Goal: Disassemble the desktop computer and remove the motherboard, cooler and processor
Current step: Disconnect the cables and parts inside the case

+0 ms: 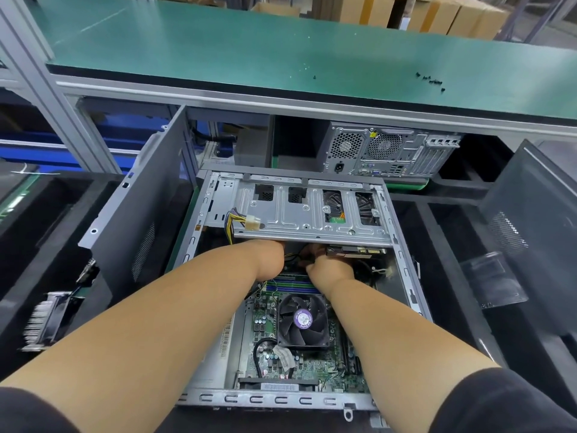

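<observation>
An open desktop case (409,264) lies flat in front of me. Its green motherboard (315,370) carries a black cooler fan (301,320) with a purple label. A silver drive cage (309,210) is tilted up over the far half of the case. My left hand (270,256) reaches under the cage's near edge, and its fingers are hidden there. My right hand (331,265) is beside it, with fingers curled around something dark among the cables beneath the cage. What it holds I cannot make out.
A grey side panel (137,214) leans upright on the left. A loose heatsink with fan (46,320) lies lower left. Another desktop tower (390,151) sits under the green-topped bench (249,48). Small black screws (432,80) lie on the bench. A dark panel (530,232) stands on the right.
</observation>
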Demonstrator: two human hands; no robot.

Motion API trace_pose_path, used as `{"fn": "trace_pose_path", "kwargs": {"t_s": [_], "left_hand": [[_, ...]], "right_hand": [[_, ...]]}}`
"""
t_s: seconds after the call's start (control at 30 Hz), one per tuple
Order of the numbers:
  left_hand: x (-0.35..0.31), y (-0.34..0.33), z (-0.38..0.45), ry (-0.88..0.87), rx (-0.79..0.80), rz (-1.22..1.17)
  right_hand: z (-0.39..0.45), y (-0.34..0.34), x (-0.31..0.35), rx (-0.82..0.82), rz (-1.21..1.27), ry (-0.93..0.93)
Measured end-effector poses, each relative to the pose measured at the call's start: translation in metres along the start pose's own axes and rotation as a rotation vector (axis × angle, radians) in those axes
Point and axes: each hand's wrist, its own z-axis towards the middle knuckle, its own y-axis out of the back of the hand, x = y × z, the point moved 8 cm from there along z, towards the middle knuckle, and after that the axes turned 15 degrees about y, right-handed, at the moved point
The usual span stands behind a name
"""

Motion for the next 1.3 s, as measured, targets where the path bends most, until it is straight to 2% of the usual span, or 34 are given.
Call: {"fn": "trace_pose_path", "kwargs": {"t_s": [0.1,0.3,0.47,0.67,0.83,1.03,1.17,1.3], "left_hand": [[0.0,-0.0005,-0.0004,-0.006,0.0,-0.014],[-0.0012,0.0002,-0.0028,-0.02,-0.003,0.022],[-0.0031,0.0001,-0.0019,-0.039,0.014,0.039],[-0.0001,0.0012,-0.0048,0.02,0.035,-0.031],[-0.0014,0.0008,-0.0066,0.009,0.044,-0.02],[0.0002,0.0029,-0.008,0.034,0.052,-0.097],[-0.0024,0.0014,-0.0075,0.004,0.064,-0.07],[0.0029,0.0006,-0.0064,0.062,0.082,-0.138]], "right_hand": [[-0.0002,-0.0013,-0.0006,0.042,-0.028,-0.02],[-0.0062,0.0082,0.0049,-0.062,-0.036,0.027],[0.0004,0.0012,-0.0014,0.04,-0.003,-0.044],[-0.0049,0.0068,0.0036,-0.057,-0.044,0.04],[-0.0017,0.0012,0.0019,0.008,-0.016,0.002],[-0.0076,0.0064,0.0075,-0.045,0.016,0.06],[-0.007,0.0051,0.0059,-0.019,0.041,0.03],[-0.0059,0.0078,0.0081,-0.007,0.036,0.035]]}}
